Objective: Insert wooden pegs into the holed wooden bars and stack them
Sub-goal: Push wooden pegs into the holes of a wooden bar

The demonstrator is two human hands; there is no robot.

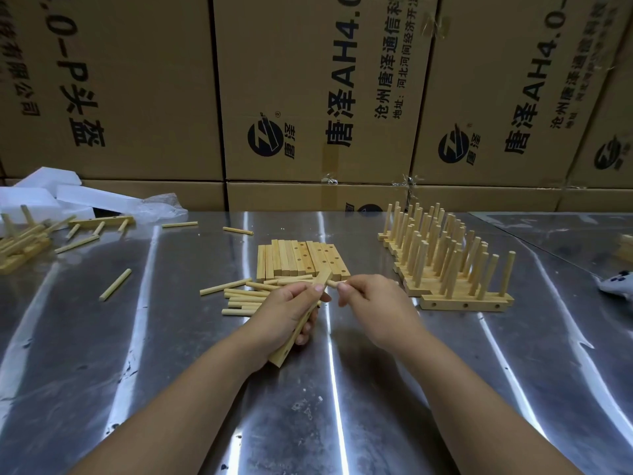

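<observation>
- The left hand [291, 310], in the middle of the frame, grips a holed bar [286, 349] with its fingers curled round it. The bar slants from lower left up to the right, above the tabletop [164, 354].
- The right hand [371, 303], just beside it, pinches a short peg [333, 283] between thumb and fingertips. The peg's free end sits at the top end of the bar.
- Loose pegs [239, 296] lie in a heap just left of the hands, partly hidden by the left hand.
- Bare bars [301, 258] lie side by side just behind the hands, some with their holes facing up.
- To the right of centre, finished bars [445, 258] stand in a row, their pegs upright.
- Stray pegs [115, 284] lie scattered at the left, near more pegged pieces [20, 245] at the left edge.
- White foam blocks [44, 193] sit in the upper left.
- Printed cardboard boxes [308, 80] fill the top of the frame.
- A white object [616, 284] shows at the right edge, too cut off to identify.
</observation>
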